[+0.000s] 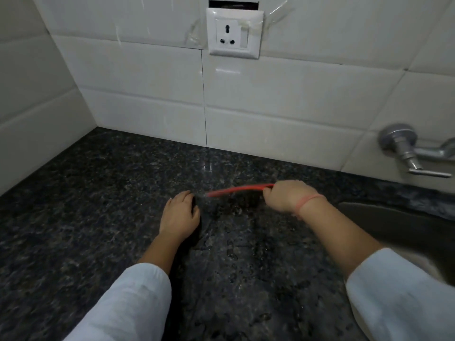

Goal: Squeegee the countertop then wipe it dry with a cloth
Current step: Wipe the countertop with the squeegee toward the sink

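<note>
White tiles back a dark wet desk [98,217], where the right hand [285,195] is clamped on a red squeegee [240,189] lying just above the middle. It looks light and stiff, best held at its end, as here. The left hand [178,214] rests flat, fingers loose; open room lies left, a sink [394,225] edge right.

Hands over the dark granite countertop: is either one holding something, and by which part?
The right hand grips the red squeegee at its right end. The left hand holds nothing.
</note>
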